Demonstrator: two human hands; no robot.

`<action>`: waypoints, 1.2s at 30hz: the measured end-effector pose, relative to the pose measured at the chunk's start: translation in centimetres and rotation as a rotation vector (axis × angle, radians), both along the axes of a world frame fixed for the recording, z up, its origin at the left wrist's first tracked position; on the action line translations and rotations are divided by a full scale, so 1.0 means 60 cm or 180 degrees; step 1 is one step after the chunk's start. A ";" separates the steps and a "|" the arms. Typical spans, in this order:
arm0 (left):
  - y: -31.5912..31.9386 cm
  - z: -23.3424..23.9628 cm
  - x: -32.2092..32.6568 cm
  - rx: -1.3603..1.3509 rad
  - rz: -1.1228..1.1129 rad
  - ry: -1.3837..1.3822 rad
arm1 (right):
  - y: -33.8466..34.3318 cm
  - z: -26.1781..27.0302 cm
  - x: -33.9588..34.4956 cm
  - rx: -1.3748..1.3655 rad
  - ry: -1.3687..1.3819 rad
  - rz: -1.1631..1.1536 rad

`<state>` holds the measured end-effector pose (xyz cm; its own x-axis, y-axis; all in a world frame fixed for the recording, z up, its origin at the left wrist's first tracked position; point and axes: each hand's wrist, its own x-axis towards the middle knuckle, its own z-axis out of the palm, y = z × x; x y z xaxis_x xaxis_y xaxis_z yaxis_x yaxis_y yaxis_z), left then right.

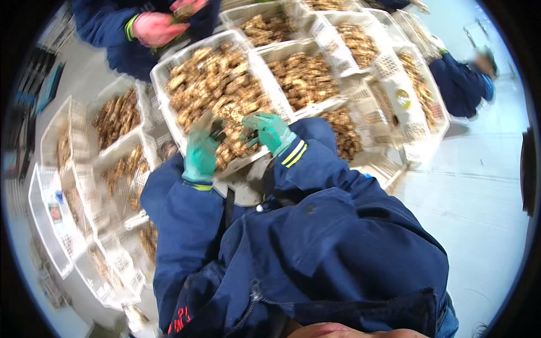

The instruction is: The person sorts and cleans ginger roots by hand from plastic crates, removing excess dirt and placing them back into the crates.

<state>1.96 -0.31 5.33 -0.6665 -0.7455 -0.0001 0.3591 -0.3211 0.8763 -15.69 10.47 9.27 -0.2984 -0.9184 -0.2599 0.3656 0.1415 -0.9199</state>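
Note:
A white perforated plastic crate [164, 99] full of knobbly brown roots, which look like ginger [211, 76], stands before me. My left hand [200, 148], in a green and grey glove, is over the crate's near left part, fingers curved at the roots. Across from it, my right hand [270, 131], in a green glove, is over the near right part with its fingers bent towards the pieces. A light-coloured piece of root [229, 113] lies between the two hands. Blur hides whether either hand grips a piece.
More root-filled crates stand left [146, 126] and right [304, 110]. Across the crate a co-worker's pink-gloved hand [156, 29] is near its far left corner. Another person in dark blue [458, 84] is at the far right, beside stacked crates [439, 101].

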 end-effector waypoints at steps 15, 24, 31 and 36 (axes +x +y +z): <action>0.012 0.019 -0.011 0.0964 0.0327 -0.0111 | 0.150 0.177 -0.442 -0.1129 0.0571 -0.2282; -0.012 -0.009 0.028 0.1209 0.0887 -0.0359 | -0.042 -0.030 -0.135 0.0557 0.3339 0.0274; -0.009 -0.001 0.012 0.1353 0.0739 -0.0496 | -0.102 -0.108 -0.059 0.1925 0.4848 0.2636; -0.008 -0.005 0.006 0.1483 0.0939 -0.0347 | -0.126 -0.109 -0.084 0.1951 0.5071 0.1447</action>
